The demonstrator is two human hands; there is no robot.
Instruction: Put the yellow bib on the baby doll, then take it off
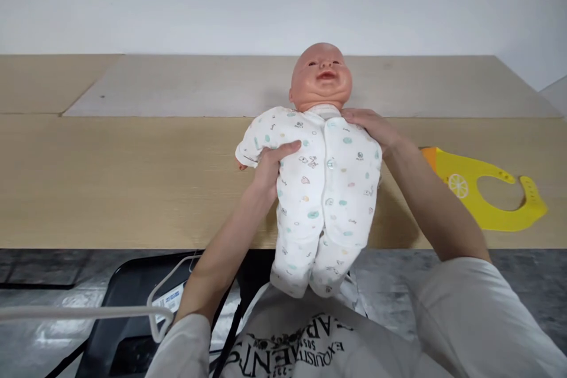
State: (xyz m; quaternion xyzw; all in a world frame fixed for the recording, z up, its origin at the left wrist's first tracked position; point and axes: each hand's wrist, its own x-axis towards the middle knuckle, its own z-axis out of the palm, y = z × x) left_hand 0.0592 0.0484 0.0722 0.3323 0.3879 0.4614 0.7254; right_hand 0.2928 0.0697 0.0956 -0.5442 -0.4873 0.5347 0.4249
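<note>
A baby doll (328,183) in a white printed sleepsuit is held face up over the table's front edge, its head away from me and its feet near my shirt. My left hand (271,165) grips the doll's side under its arm, thumb lying across the chest. At the doll's other shoulder, my right hand (367,124) rests with its fingers beside the neck; part of it is hidden behind the sleepsuit. To the right of my right forearm lies a yellow bib (496,195) with an orange corner and a white citrus-slice print.
The wooden table (133,183) runs across the view, with a pale wall behind it. A black chair or case (128,283) with a white label stands below at left. A white cable (80,312) crosses the lower left, close to my left arm.
</note>
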